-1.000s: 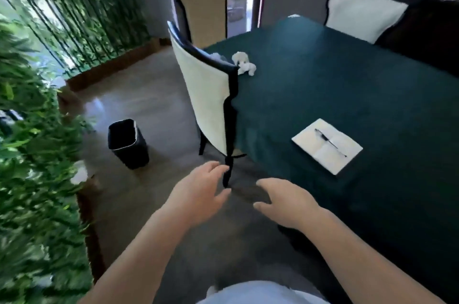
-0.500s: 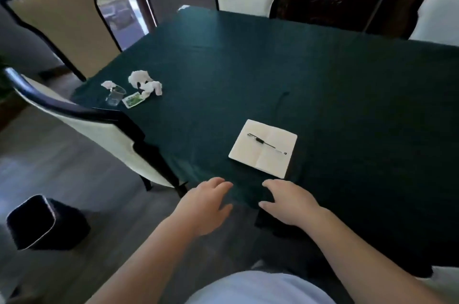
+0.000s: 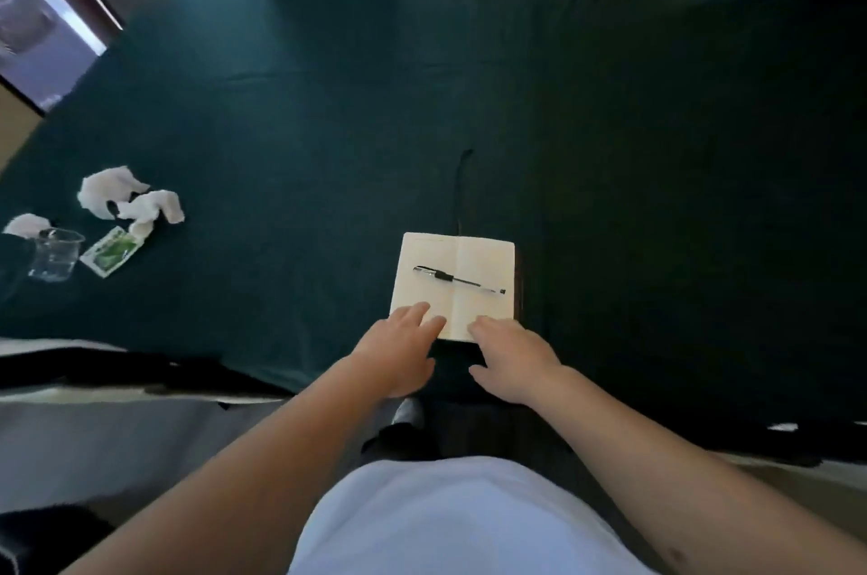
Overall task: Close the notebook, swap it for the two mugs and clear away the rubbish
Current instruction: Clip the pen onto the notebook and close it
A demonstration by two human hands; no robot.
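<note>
With both hands, left [image 3: 399,351] and right [image 3: 511,358], open-fingered at the near edge of the desk [image 3: 657,152], I reach the open notebook [image 3: 452,286]; its pen [image 3: 457,279] likely needs lifting before closing.

Notebook [image 3: 452,283] near edge hidden under fingertips; plastic cup [image 3: 54,254] partly behind dark chair back [image 3: 14,264].

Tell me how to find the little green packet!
Look at the left end of the dark green tablecloth. There, crumpled white tissues lie by a clear plastic cup. The green packet lies flat between them, the only printed, colourful thing.
</note>
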